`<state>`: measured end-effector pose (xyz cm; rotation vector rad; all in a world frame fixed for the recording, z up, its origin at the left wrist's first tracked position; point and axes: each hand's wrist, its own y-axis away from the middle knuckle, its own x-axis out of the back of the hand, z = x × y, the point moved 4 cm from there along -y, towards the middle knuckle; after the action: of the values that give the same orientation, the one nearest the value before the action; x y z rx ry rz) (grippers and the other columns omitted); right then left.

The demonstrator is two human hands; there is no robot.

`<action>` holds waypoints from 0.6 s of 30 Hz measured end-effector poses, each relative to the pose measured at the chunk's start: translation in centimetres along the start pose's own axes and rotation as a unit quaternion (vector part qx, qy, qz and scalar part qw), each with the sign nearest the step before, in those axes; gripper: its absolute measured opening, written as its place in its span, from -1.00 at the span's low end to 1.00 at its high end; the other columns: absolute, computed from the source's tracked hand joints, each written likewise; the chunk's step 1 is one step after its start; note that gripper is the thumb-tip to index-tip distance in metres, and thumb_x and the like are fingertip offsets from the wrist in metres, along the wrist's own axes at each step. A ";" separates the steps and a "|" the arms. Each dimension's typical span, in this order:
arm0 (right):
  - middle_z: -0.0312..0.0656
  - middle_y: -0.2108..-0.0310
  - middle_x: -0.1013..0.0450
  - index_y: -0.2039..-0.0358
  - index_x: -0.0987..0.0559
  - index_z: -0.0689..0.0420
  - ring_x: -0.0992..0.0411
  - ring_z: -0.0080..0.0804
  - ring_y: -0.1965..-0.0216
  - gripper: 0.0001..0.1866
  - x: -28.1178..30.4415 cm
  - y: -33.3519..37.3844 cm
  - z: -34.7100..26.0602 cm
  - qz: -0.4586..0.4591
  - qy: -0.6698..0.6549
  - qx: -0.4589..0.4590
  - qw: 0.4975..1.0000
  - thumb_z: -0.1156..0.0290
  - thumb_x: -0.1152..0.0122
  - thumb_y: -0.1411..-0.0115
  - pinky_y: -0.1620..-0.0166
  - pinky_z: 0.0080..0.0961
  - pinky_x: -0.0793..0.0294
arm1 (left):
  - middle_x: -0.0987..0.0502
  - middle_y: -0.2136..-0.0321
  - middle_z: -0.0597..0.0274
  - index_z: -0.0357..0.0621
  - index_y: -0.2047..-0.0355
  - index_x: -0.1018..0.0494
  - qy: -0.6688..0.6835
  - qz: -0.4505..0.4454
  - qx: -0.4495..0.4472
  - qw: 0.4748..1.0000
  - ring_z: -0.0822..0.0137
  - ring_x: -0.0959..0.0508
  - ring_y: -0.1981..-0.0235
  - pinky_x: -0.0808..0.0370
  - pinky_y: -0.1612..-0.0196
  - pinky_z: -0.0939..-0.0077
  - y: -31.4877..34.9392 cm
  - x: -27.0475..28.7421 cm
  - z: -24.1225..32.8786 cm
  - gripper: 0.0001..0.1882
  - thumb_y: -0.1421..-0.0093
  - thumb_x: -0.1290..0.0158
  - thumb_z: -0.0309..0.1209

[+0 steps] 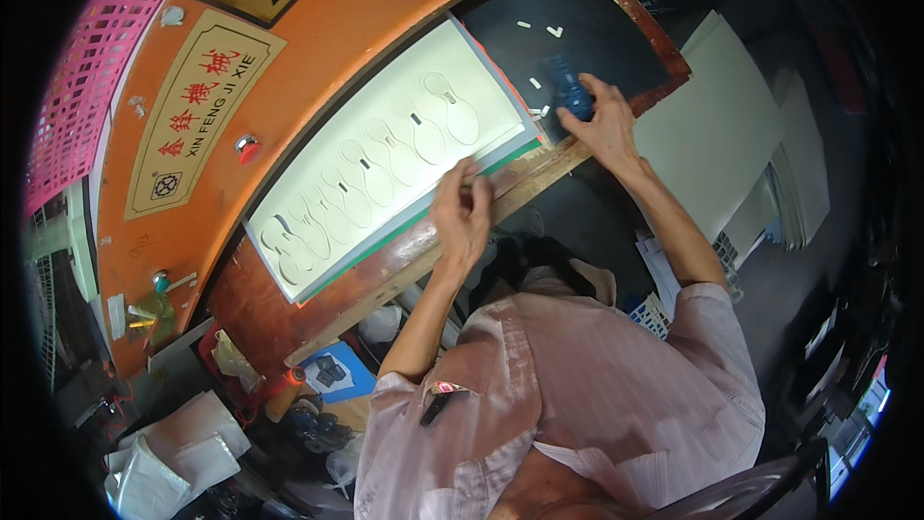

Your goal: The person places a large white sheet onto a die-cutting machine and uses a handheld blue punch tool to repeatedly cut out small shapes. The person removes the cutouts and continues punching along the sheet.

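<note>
My right hand (pixel 599 120) grips a dark blue object (pixel 573 91), blurred, with a knobbly body; I cannot make out its kind. It is over a black surface (pixel 520 5) where several small white offcuts (pixel 536 84) lie. My left hand (pixel 462 212) hovers at the near edge of a pale sheet (pixel 375 106), fingers loosely bent and apart, with nothing visible in them. Across the sheet runs a row of insole-shaped outlines (pixel 460 116), several of them with a small dark or grey mark inside.
An orange machine body (pixel 318 29) with a red button (pixel 247 148) rises behind the sheet. A worn wooden edge (pixel 385 260) borders the bench on my side. Stacked pale sheets (pixel 717 125) stand at the right. A pink basket (pixel 101 58) is at far left; white bags (pixel 178 453) lie lower left.
</note>
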<state>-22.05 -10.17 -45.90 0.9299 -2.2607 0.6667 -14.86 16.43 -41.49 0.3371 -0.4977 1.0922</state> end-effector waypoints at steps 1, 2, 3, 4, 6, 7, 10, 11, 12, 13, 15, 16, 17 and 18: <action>0.16 -0.03 -0.57 -0.22 -0.52 0.33 -0.52 0.03 -0.05 -0.26 0.0 -0.6 0.5 0.008 0.032 0.017 0.999 0.22 -0.51 -0.08 -0.11 -0.22 -0.52 | -0.66 0.08 -0.05 -0.35 -0.08 -0.57 -0.082 0.059 -0.144 0.984 0.14 -0.64 0.10 -0.57 0.04 0.29 -0.4 1.7 0.3 -0.66 -0.32 -0.17 -0.50; 0.15 -0.01 -0.58 -0.21 -0.53 0.34 -0.50 0.10 -0.06 -0.26 -0.3 -0.8 0.9 -0.012 0.078 0.001 0.997 0.22 -0.50 -0.07 -0.12 -0.16 -0.51 | -0.65 0.05 -0.07 -0.32 -0.04 -0.59 -0.159 0.117 -0.271 0.942 0.02 -0.63 0.03 -0.55 -0.05 0.20 -0.5 3.0 0.5 -0.68 -0.28 -0.17 -0.53; 0.09 0.01 -0.57 -0.16 -0.54 0.34 -0.50 0.10 -0.04 -0.33 -0.6 -1.4 1.0 -0.031 0.108 0.015 0.994 0.25 -0.48 -0.09 -0.13 -0.12 -0.49 | -0.62 0.01 -0.07 -0.30 -0.04 -0.60 -0.183 0.101 -0.264 0.942 -0.05 -0.58 -0.04 -0.49 -0.13 0.15 -1.8 3.0 -0.2 -0.68 -0.26 -0.17 -0.55; 0.07 0.02 -0.57 -0.13 -0.56 0.32 -0.49 0.07 -0.04 -0.38 -0.6 -1.4 0.1 0.020 0.108 0.083 0.991 0.25 -0.46 -0.11 -0.13 -0.13 -0.49 | -0.60 -0.03 -0.07 -0.28 -0.03 -0.61 -0.194 0.093 -0.278 0.936 -0.12 -0.53 -0.11 -0.43 -0.22 0.09 -2.7 3.3 -0.9 -0.67 -0.24 -0.17 -0.56; 0.02 0.04 -0.56 -0.05 -0.60 0.29 -0.47 0.03 -0.06 -0.48 -1.1 -1.5 -2.2 0.104 0.121 0.173 0.972 0.26 -0.43 -0.15 -0.12 -0.14 -0.48 | -0.57 -0.11 0.00 -0.26 -0.03 -0.61 -0.229 0.038 -0.312 0.921 -0.06 -0.50 -0.17 -0.39 -0.27 0.11 -4.4 2.5 -1.7 -0.69 -0.26 -0.17 -0.54; -0.04 0.04 -0.57 -0.02 -0.62 0.24 -0.48 -0.01 -0.04 -0.56 -1.7 -1.4 -3.5 0.087 0.052 0.198 0.975 0.28 -0.40 -0.19 -0.12 -0.17 -0.47 | -0.57 -0.12 0.01 -0.26 -0.03 -0.61 -0.232 0.021 -0.317 0.919 -0.06 -0.50 -0.18 -0.38 -0.27 0.11 -4.9 1.9 -2.0 -0.69 -0.27 -0.17 -0.53; -0.10 0.10 -0.56 0.04 -0.65 0.17 -0.52 -0.08 0.04 -0.64 -5.3 -2.7 -8.5 0.013 -0.107 0.288 0.952 0.31 -0.44 -0.18 0.02 -0.20 -0.54 | -0.56 -0.14 0.06 -0.27 -0.04 -0.60 -0.236 -0.004 -0.312 0.921 -0.02 -0.48 -0.20 -0.38 -0.27 0.10 -5.6 1.2 -2.3 -0.69 -0.29 -0.16 -0.51; -0.12 0.16 -0.56 0.08 -0.65 0.17 -0.52 -0.10 0.06 -0.67 -6.6 -3.2 -9.7 -0.014 -0.086 0.295 0.952 0.31 -0.43 -0.18 0.05 -0.20 -0.55 | -0.56 -0.14 0.07 -0.27 -0.05 -0.59 -0.235 -0.006 -0.310 0.921 -0.02 -0.48 -0.20 -0.38 -0.27 0.10 -5.5 1.1 -2.4 -0.68 -0.29 -0.15 -0.51; -0.15 0.22 -0.55 0.13 -0.65 0.17 -0.52 -0.11 0.09 -0.71 -7.6 -3.8 -10.7 -0.037 -0.070 0.321 0.944 0.32 -0.42 -0.18 0.08 -0.21 -0.56 | -0.56 -0.15 0.07 -0.27 -0.05 -0.59 -0.231 -0.001 -0.309 0.922 -0.01 -0.47 -0.21 -0.38 -0.27 0.10 -5.4 1.2 -2.3 -0.68 -0.30 -0.15 -0.50; -0.15 0.25 -0.54 0.16 -0.64 0.18 -0.53 -0.12 0.11 -0.75 -8.2 -4.4 -11.1 -0.040 -0.048 0.328 0.943 0.35 -0.40 -0.19 0.11 -0.20 -0.57 | -0.56 -0.14 0.06 -0.27 -0.05 -0.59 -0.230 -0.004 -0.312 0.922 -0.03 -0.47 -0.21 -0.37 -0.27 0.10 -5.3 1.2 -2.2 -0.68 -0.29 -0.15 -0.52; -0.15 0.32 -0.52 0.23 -0.62 0.19 -0.54 -0.13 0.14 -0.82 -9.6 -5.3 -11.4 -0.053 -0.005 0.351 0.935 0.39 -0.34 -0.21 0.17 -0.20 -0.59 | -0.56 -0.12 0.04 -0.27 -0.04 -0.58 -0.223 -0.006 -0.311 0.924 -0.05 -0.47 -0.20 -0.37 -0.28 0.09 -5.3 1.4 -2.1 -0.67 -0.26 -0.14 -0.54; -0.13 0.33 -0.52 0.25 -0.62 0.20 -0.54 -0.14 0.16 -0.85 -10.1 -5.4 -11.3 -0.041 0.013 0.372 0.927 0.42 -0.31 -0.22 0.19 -0.20 -0.59 | -0.56 -0.12 0.04 -0.27 -0.04 -0.58 -0.219 -0.003 -0.312 0.924 -0.05 -0.47 -0.20 -0.37 -0.28 0.09 -5.3 1.4 -2.1 -0.67 -0.26 -0.14 -0.55; -0.12 0.35 -0.51 0.27 -0.61 0.20 -0.55 -0.14 0.17 -0.89 -10.6 -5.7 -11.0 -0.038 0.037 0.384 0.922 0.44 -0.28 -0.23 0.21 -0.19 -0.59 | -0.56 -0.12 0.04 -0.28 -0.04 -0.58 -0.214 -0.005 -0.310 0.926 -0.05 -0.47 -0.20 -0.37 -0.27 0.09 -5.4 1.4 -2.1 -0.67 -0.26 -0.14 -0.55; -0.11 0.36 -0.51 0.29 -0.60 0.20 -0.56 -0.14 0.18 -0.91 -11.0 -5.9 -10.6 -0.028 0.061 0.397 0.915 0.47 -0.25 -0.24 0.23 -0.19 -0.60 | -0.56 -0.12 0.04 -0.28 -0.04 -0.58 -0.208 -0.007 -0.313 0.927 -0.05 -0.47 -0.20 -0.37 -0.27 0.09 -5.5 1.4 -2.1 -0.67 -0.26 -0.14 -0.55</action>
<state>-7.78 -2.20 -44.77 1.2559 -1.8271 1.6296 -8.93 16.16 -42.60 0.0014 -1.1853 0.7904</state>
